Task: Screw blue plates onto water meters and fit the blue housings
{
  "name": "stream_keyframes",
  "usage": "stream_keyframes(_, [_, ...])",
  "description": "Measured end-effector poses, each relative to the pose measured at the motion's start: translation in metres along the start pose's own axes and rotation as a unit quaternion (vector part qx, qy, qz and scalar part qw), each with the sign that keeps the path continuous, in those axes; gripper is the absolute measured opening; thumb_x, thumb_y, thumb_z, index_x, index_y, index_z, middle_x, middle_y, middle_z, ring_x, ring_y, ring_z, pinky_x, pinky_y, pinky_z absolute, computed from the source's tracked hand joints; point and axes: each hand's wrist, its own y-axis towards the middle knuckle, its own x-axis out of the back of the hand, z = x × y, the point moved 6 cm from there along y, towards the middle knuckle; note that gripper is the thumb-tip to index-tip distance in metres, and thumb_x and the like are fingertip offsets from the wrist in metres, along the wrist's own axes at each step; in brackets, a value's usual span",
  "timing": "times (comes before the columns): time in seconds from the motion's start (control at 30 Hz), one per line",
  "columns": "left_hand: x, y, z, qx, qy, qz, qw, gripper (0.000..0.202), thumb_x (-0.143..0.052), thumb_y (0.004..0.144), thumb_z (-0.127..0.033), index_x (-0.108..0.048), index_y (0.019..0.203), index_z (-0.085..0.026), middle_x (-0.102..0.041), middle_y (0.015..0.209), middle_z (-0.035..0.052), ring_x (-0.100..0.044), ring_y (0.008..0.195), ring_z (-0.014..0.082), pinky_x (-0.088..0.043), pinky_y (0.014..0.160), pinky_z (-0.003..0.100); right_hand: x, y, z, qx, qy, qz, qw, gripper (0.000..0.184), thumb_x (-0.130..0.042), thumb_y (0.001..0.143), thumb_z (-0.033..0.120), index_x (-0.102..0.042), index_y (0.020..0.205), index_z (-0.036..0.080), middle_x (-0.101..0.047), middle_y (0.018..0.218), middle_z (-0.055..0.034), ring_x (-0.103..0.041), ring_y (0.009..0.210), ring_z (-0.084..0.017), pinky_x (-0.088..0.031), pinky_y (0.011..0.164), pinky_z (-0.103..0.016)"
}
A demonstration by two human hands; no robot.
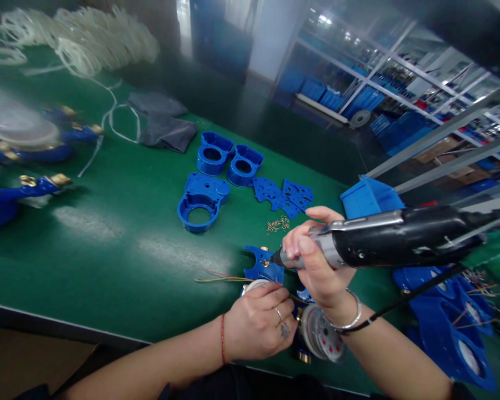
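Observation:
An electric screwdriver [383, 238], black with a grey front, is gripped by my right hand [316, 250]. Its dark tip points left, at a brass-coloured fitting on a blue plastic plate [259, 273]; contact at the tip cannot be made out. My left hand [262, 322] is closed over a round white part [256, 285] just below that plate, with its fingers curled and their undersides hidden. Thin yellow and red wires [216, 280] stick out to the left. Beside my left hand, under my right wrist, lies a meter-like piece [323, 333] with a clear round face and red marks.
Blue housings [200, 205], flat blue plates [295, 195] and a pile of small screws [278, 224] lie ahead. Brass-ended blue meter bodies [25, 194] are left, blue covers [445, 322] right. A blue bin [370, 197], grey cloth [162, 122] and coiled clear tubing [87, 41] sit farther back.

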Motion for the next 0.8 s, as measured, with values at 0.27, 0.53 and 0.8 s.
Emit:
stream_keyframes(0.27, [0.0003, 0.0005, 0.0000, 0.001, 0.006, -0.002, 1.000, 0.013, -0.058, 0.082, -0.017, -0.064, 0.070, -0.016, -0.071, 0.079, 0.0006, -0.065, 0.082, 0.0150, -0.051, 0.085, 0.028, 0.0001, -0.0015, 0.0010, 0.013, -0.002, 0.015, 1.000, 0.018, -0.061, 0.083, 0.018, -0.051, 0.096, 0.024, -0.051, 0.064, 0.0074, -0.051, 0.052, -0.008, -0.046, 0.051, -0.023])
stream_keyframes(0.53, [-0.0020, -0.0012, 0.0003, -0.002, 0.013, 0.010, 1.000, 0.010, -0.062, 0.080, -0.018, -0.063, 0.071, -0.016, -0.071, 0.081, -0.0005, -0.064, 0.085, 0.0139, -0.050, 0.086, 0.028, -0.0022, -0.0026, 0.0016, 0.010, -0.003, 0.034, 0.999, 0.013, -0.058, 0.086, 0.018, -0.047, 0.090, 0.024, -0.048, 0.063, 0.0076, -0.051, 0.052, -0.008, -0.046, 0.052, -0.023])
stream_keyframes(0.8, [0.0012, 0.0018, -0.0011, -0.007, 0.010, 0.002, 1.000, 0.013, -0.060, 0.082, -0.017, -0.062, 0.070, -0.014, -0.069, 0.076, 0.0008, -0.064, 0.082, 0.0147, -0.048, 0.088, 0.029, -0.0043, -0.0035, 0.0036, -0.005, 0.020, 0.166, 0.986, 0.031, -0.062, 0.082, 0.024, -0.052, 0.111, 0.027, -0.051, 0.061, 0.0059, -0.051, 0.052, -0.011, -0.045, 0.052, -0.027])
